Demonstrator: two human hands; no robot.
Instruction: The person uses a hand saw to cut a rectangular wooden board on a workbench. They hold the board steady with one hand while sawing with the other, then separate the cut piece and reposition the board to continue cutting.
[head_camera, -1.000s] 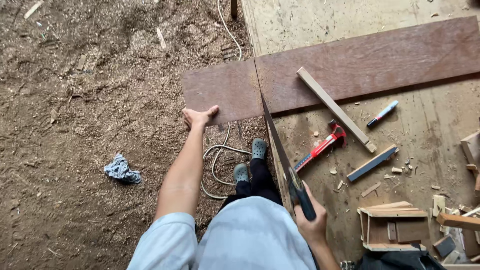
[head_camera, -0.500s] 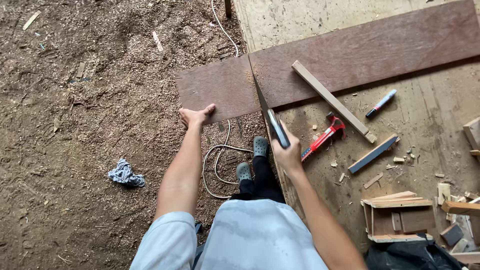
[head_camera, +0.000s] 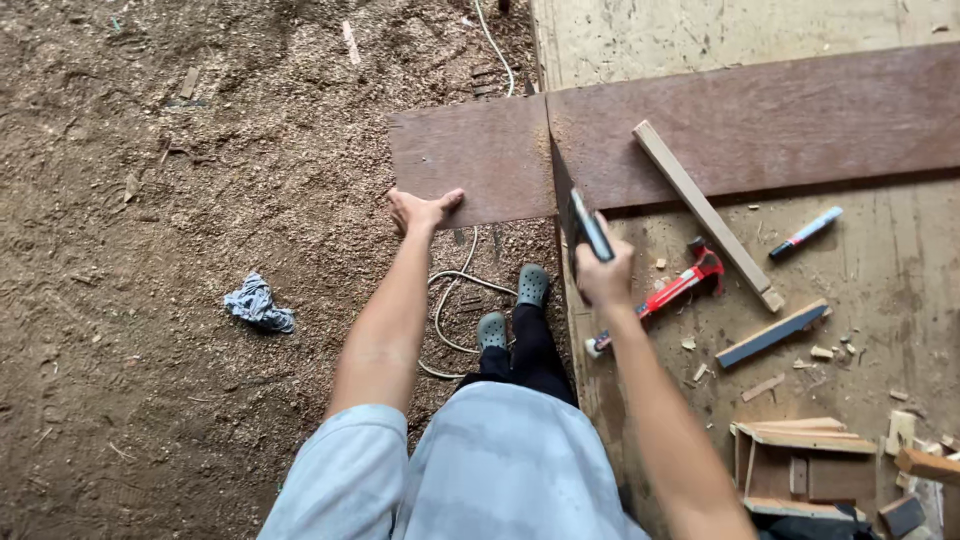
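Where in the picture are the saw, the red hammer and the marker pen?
saw (head_camera: 588, 226): head view, on its dark handle, gripped in the right hand.
red hammer (head_camera: 672, 291): head view, on the red shaft.
marker pen (head_camera: 806, 232): head view, mid-barrel.

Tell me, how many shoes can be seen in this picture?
2. Both are grey-green clogs on the sawdust under the board: the left shoe nearer the person, the right shoe just ahead, close to the workbench edge. None seem hidden.
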